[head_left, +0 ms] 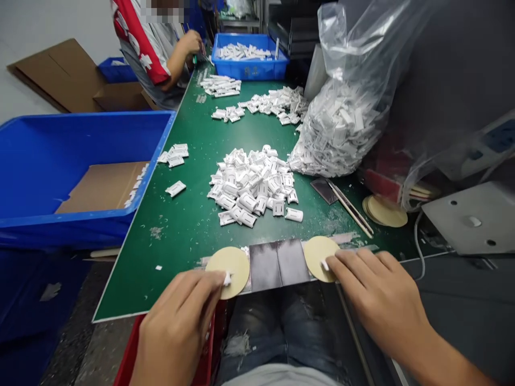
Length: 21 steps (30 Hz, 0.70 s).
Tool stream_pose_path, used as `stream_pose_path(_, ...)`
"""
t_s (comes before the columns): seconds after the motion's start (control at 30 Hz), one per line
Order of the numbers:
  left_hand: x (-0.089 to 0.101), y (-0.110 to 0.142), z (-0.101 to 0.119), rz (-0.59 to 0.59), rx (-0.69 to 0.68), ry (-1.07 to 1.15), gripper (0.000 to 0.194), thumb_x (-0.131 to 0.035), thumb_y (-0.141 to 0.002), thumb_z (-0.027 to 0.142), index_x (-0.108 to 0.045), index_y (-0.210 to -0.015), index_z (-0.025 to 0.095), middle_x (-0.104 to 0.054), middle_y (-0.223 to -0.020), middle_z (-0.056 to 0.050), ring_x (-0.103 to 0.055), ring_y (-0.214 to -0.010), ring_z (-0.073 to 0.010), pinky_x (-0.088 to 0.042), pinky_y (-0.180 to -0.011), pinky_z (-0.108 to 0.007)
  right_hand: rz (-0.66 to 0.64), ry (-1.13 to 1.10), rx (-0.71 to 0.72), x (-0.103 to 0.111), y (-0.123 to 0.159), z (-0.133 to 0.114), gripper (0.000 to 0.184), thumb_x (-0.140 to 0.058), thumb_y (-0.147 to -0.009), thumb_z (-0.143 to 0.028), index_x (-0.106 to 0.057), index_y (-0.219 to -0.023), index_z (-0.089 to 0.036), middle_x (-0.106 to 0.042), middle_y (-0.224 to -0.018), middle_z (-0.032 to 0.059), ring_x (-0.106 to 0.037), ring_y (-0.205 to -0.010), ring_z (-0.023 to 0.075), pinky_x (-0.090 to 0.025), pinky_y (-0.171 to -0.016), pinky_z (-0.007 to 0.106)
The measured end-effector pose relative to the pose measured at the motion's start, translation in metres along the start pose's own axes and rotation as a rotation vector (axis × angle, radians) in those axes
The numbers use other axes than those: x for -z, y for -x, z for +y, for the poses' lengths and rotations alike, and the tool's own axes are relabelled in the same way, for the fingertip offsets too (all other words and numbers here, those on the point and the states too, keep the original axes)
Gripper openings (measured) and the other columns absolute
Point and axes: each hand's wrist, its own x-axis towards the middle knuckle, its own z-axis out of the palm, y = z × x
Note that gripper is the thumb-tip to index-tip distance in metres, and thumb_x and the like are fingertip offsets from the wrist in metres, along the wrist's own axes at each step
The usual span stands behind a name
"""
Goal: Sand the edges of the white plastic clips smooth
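Left hand [177, 327] and right hand [380, 305], grips clamped on small white pieces [227, 279] over tan discs [229, 265]

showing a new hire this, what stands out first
A heap of small white pieces on the green bench mat stands out, centre. Right of it bulges a clear plastic bag full of them; left sits a blue plastic crate. At the near edge, the left hand and right hand pinch white pieces against round beige discs.
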Motion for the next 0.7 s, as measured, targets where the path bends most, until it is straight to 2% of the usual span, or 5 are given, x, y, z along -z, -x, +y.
stream_pose_path(0.13, 0.002, 0.005, -0.002, 0.053, 0.028, -0.036, 0.004, -0.059, -0.095, 0.017, -0.062, -0.096, 0.020, -0.066, -0.091, -0.003, -0.060, -0.087, -0.0178, -0.045, -0.078, -0.029, -0.012, 0.013, -0.045, 0.002, 0.007, -0.001, 0.018, -0.054, -0.094, -0.008, -0.070, -0.088, -0.014, -0.071, -0.084, 0.0088, -0.051, -0.073, 0.0225, -0.028, -0.064, 0.038)
stream_pose_path(0.23, 0.007, 0.014, 0.004, 0.017, -0.074, 0.009, 0.011, -0.059, -0.094, 0.015, -0.063, -0.103, 0.019, -0.065, -0.096, -0.003, -0.060, -0.091, -0.0167, -0.046, -0.081, -0.027, 0.025, -0.093, -0.042, 0.012, 0.014, -0.015, 0.026, -0.045, -0.098, -0.008, -0.071, -0.094, -0.011, -0.072, -0.091, 0.0124, -0.053, -0.080, 0.0247, -0.032, -0.068, 0.039)
stream_pose_path(0.33, 0.003, 0.008, 0.024, 0.009, -0.149, 0.108, 0.020, -0.059, -0.092, 0.008, -0.062, -0.108, 0.018, -0.065, -0.097, -0.004, -0.059, -0.093, -0.0165, -0.045, -0.085, -0.026, 0.112, -0.214, -0.015, 0.018, 0.006, -0.034, 0.028, -0.043, -0.097, -0.007, -0.071, -0.099, -0.011, -0.073, -0.093, 0.0123, -0.054, -0.085, 0.0258, -0.035, -0.073, 0.040)
stream_pose_path(0.5, -0.028, -0.030, 0.058, 0.048, 0.017, 0.170, 0.014, -0.059, -0.091, 0.006, -0.063, -0.087, 0.019, -0.061, -0.080, -0.002, -0.056, -0.076, -0.0188, -0.041, -0.070, -0.031, 0.115, -0.140, -0.010, 0.000, -0.030, -0.048, 0.025, -0.049, -0.090, -0.002, -0.070, -0.083, -0.014, -0.065, -0.075, 0.0077, -0.047, -0.070, 0.0226, -0.029, -0.065, 0.038)
stream_pose_path(0.7, -0.037, -0.029, 0.056, 0.048, 0.039, 0.125, 0.015, -0.056, -0.092, 0.007, -0.062, -0.084, 0.019, -0.061, -0.079, -0.002, -0.055, -0.076, -0.0203, -0.039, -0.069, -0.032, 0.093, -0.090, 0.005, -0.008, -0.030, -0.050, 0.023, -0.051, -0.088, -0.002, -0.067, -0.078, -0.016, -0.062, -0.073, 0.0070, -0.045, -0.069, 0.0225, -0.026, -0.063, 0.038)
